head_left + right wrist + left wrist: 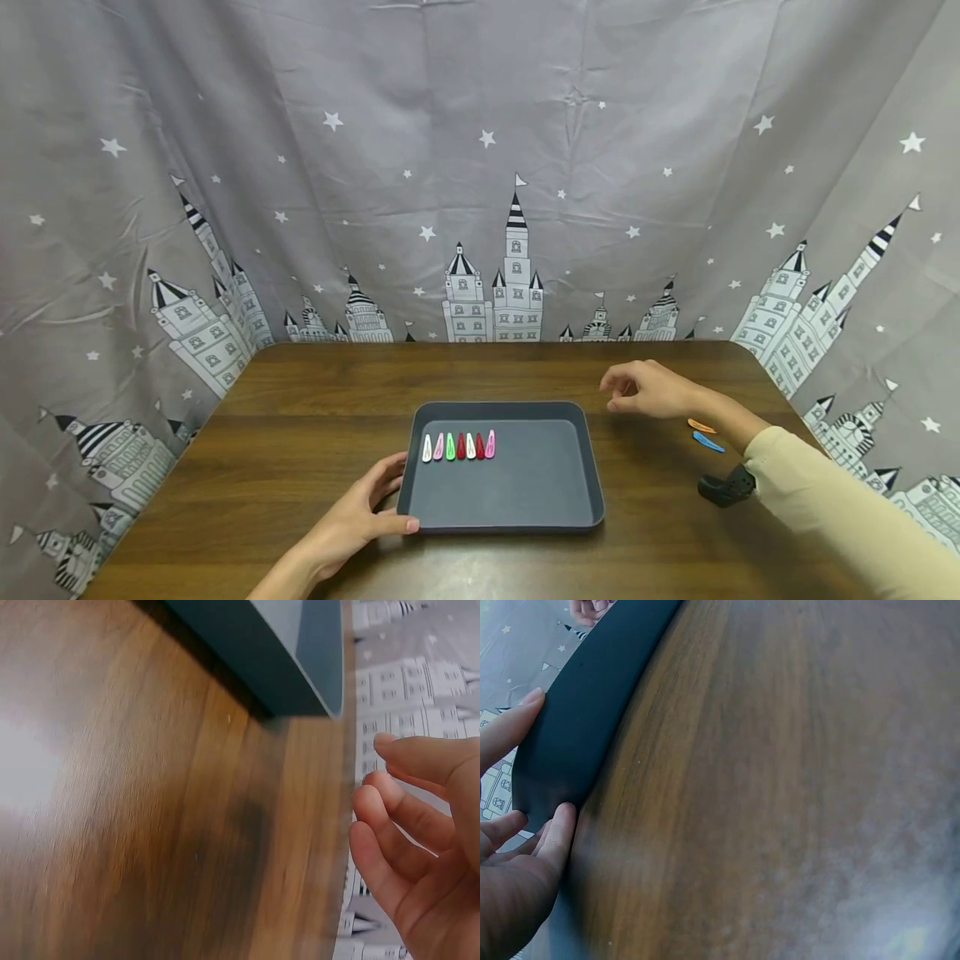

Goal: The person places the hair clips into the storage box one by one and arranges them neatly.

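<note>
A dark grey tray (517, 492) sits on the wooden table. In its upper left part several snap hair clips (461, 447) lie side by side in a row: white, pink, green and red ones. My left hand (367, 508) holds the tray's near left corner, thumb at the front side and fingers along the left side; the left wrist view shows these fingertips against the tray wall (592, 712). Off the tray's far right corner, my right hand (648, 389) hovers with loosely bent fingers. Nothing shows between its thumb and fingers (386, 840) in the right wrist view.
Right of the tray, by the right forearm, an orange hair clip (702, 426) and a blue hair clip (708, 442) lie on the table (322, 383). A black device (726, 487) is at the right sleeve's cuff. Behind the table hangs a grey curtain (480, 167) with castles and stars.
</note>
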The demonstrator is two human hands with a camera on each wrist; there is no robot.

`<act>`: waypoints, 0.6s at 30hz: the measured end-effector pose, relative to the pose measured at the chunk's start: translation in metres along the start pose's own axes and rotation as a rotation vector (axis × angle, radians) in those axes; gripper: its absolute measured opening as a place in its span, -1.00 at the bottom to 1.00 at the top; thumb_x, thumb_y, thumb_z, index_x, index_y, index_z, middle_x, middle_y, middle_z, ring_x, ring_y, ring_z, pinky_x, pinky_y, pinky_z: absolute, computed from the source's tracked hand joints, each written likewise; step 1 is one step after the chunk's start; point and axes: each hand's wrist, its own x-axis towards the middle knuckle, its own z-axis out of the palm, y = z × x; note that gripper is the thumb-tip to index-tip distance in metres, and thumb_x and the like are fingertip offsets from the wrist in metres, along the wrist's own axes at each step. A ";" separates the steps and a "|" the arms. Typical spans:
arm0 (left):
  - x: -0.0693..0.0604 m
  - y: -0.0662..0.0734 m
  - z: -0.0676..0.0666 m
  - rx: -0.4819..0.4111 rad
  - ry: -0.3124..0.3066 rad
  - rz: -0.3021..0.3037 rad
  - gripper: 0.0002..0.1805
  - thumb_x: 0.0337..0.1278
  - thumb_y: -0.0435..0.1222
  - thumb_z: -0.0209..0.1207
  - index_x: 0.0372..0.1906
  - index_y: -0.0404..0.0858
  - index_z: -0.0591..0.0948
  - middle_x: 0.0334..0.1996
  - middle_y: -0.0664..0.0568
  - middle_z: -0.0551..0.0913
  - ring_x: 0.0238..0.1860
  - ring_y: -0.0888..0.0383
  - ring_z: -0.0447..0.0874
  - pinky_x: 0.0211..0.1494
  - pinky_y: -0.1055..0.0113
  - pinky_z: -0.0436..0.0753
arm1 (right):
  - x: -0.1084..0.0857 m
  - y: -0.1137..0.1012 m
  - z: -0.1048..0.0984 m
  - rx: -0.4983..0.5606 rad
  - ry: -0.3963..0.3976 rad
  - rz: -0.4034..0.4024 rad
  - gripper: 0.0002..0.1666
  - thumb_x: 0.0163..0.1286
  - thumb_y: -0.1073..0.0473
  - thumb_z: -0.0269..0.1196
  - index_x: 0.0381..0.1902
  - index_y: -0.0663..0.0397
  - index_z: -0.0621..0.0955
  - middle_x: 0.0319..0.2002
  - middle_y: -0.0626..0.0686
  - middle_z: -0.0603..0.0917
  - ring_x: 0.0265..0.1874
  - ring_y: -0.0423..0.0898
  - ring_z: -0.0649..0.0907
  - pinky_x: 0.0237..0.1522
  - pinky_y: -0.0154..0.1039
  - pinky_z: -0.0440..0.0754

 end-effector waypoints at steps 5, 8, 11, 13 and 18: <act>0.000 0.000 0.000 0.003 0.001 0.004 0.03 0.10 -0.42 0.47 0.59 -0.33 0.12 0.52 -0.32 0.19 0.53 -0.23 0.11 0.36 0.32 0.40 | -0.018 0.011 -0.010 0.033 0.017 0.096 -0.75 0.41 0.24 0.39 0.00 0.18 0.67 -0.34 -0.10 0.66 -0.25 -0.11 0.68 -0.17 -0.11 0.64; 0.000 0.000 0.001 0.006 0.010 0.005 0.03 0.08 -0.42 0.48 0.59 -0.34 0.12 0.52 -0.32 0.19 0.52 -0.23 0.12 0.35 0.33 0.40 | -0.029 0.017 -0.015 0.038 0.028 0.143 -0.76 0.43 0.22 0.38 0.01 0.14 0.68 -0.30 -0.08 0.68 -0.24 -0.10 0.67 -0.16 -0.09 0.63; 0.000 0.000 0.001 0.006 0.014 0.004 0.03 0.07 -0.42 0.48 0.59 -0.34 0.13 0.52 -0.32 0.20 0.52 -0.23 0.12 0.33 0.36 0.40 | -0.039 0.022 -0.021 0.039 0.041 0.178 -0.74 0.43 0.18 0.38 0.02 0.12 0.68 -0.26 -0.07 0.69 -0.23 -0.09 0.66 -0.16 -0.08 0.61; 0.000 0.000 0.001 0.006 0.014 0.005 0.03 0.08 -0.42 0.48 0.58 -0.34 0.13 0.52 -0.32 0.19 0.52 -0.23 0.12 0.33 0.36 0.40 | -0.046 0.026 -0.024 0.029 0.052 0.191 -0.72 0.42 0.16 0.38 0.03 0.13 0.67 -0.25 -0.08 0.69 -0.23 -0.10 0.66 -0.17 -0.09 0.61; 0.000 0.001 0.001 0.008 0.014 0.002 0.03 0.09 -0.42 0.48 0.58 -0.34 0.13 0.53 -0.31 0.18 0.52 -0.23 0.12 0.35 0.32 0.41 | -0.062 0.039 -0.031 -0.015 0.069 0.198 -0.66 0.40 0.15 0.39 0.05 0.21 0.66 -0.28 -0.11 0.70 -0.27 -0.13 0.67 -0.23 -0.15 0.61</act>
